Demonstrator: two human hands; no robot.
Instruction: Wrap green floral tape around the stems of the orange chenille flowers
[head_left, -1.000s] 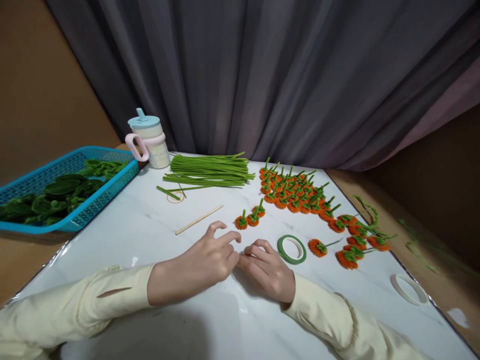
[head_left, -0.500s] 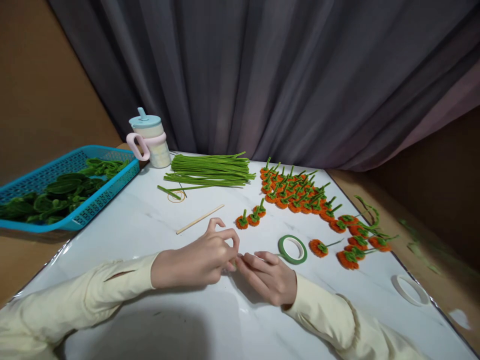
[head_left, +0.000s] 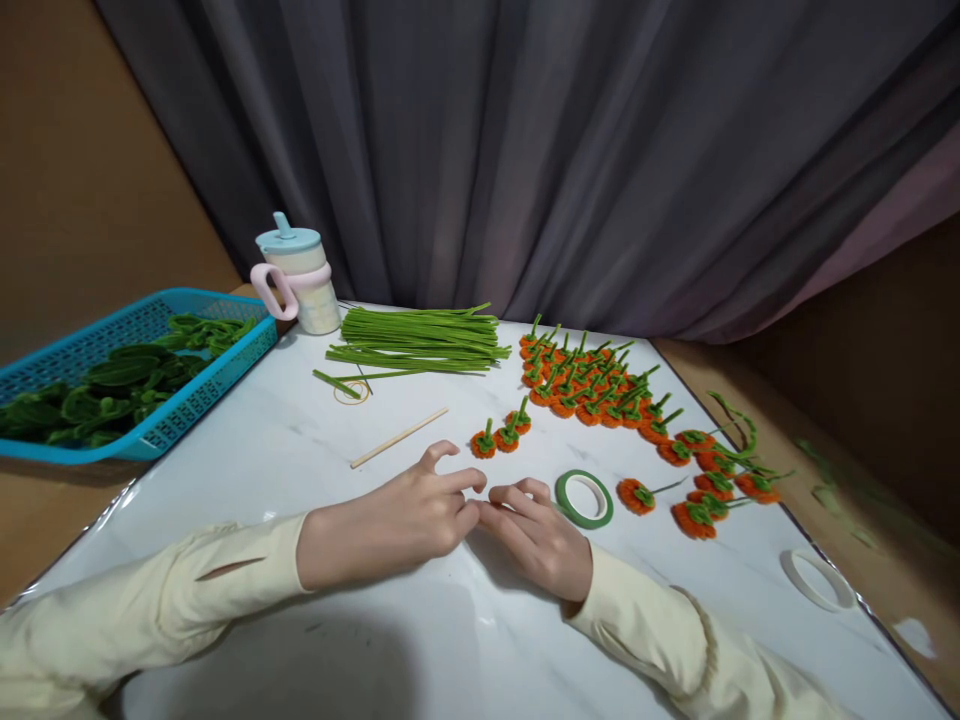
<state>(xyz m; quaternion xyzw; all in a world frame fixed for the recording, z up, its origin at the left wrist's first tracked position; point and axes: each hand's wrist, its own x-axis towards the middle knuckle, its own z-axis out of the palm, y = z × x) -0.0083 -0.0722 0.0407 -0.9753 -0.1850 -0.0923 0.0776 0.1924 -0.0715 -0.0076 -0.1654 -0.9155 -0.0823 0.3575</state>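
Observation:
Over the middle of the white table, my left hand and my right hand meet at the fingertips. Both are closed in a pinch, and whatever lies between the fingers is hidden. A roll of green tape lies flat just beyond my right hand. Past my left hand lies a thin wooden stick. Three orange fuzzy persimmon-like pieces with green stems stand ahead of the hands. One more orange piece with a thin stem rests right of the tape.
Many orange pieces cluster at the back right. Green pipe cleaners are heaped at the back, near a rubber band and a lidded cup. A blue basket holds green leaves. A white ring lies at the right edge.
My left hand has turned a little, its index finger coming closer to my right fingers. My right fingers have curled slightly. The objects on the table lie as before.

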